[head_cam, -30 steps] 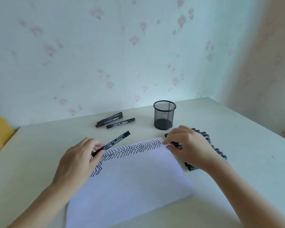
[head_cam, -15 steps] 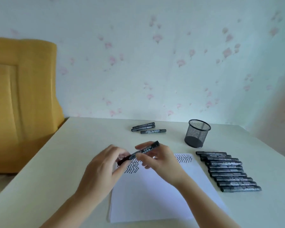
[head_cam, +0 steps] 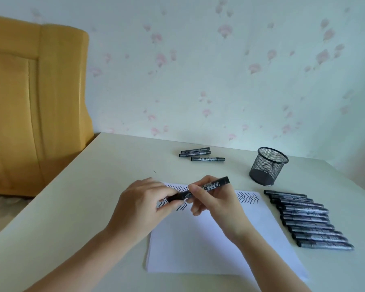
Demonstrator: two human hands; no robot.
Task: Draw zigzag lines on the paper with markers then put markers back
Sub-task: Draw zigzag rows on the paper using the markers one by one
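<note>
Head camera: marker held over the zigzag sheet

Both hands grip one black marker (head_cam: 198, 189) above the paper (head_cam: 209, 245): the left hand (head_cam: 143, 205) pinches its near-left end, the right hand (head_cam: 215, 205) curls around the barrel. A row of markers (head_cam: 308, 220) lies right of the paper, near the mesh cup (head_cam: 268, 166); three markers (head_cam: 200, 154) rest farther back.

The held marker (head_cam: 200, 189) carries a pale printed label along its barrel, too blurred to read. The three markers (head_cam: 200, 154) farther back and the marker row (head_cam: 308, 220) bear similar illegible labels.
</note>
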